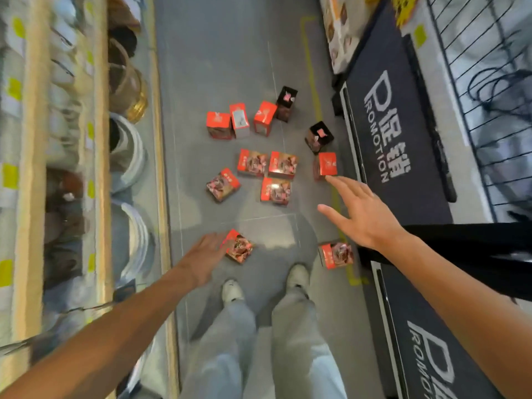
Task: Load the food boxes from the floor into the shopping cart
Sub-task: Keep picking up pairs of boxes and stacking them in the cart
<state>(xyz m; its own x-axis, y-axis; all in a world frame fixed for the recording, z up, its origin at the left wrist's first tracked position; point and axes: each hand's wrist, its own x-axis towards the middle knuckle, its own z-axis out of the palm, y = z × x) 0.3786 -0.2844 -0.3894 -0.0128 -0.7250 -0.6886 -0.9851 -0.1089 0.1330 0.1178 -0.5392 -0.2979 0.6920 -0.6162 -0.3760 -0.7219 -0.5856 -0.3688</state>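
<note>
Food boxes lie untouched beneath spread right hand and open left hand

boxes on floor, shelves left, cart right

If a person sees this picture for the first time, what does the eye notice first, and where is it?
First, the red food boxes scattered on the grey floor at the centre, with two black boxes at the far right of the group. Next, two bare arms reaching down: the left hand by the nearest box, the right hand spread open above the floor.
</note>
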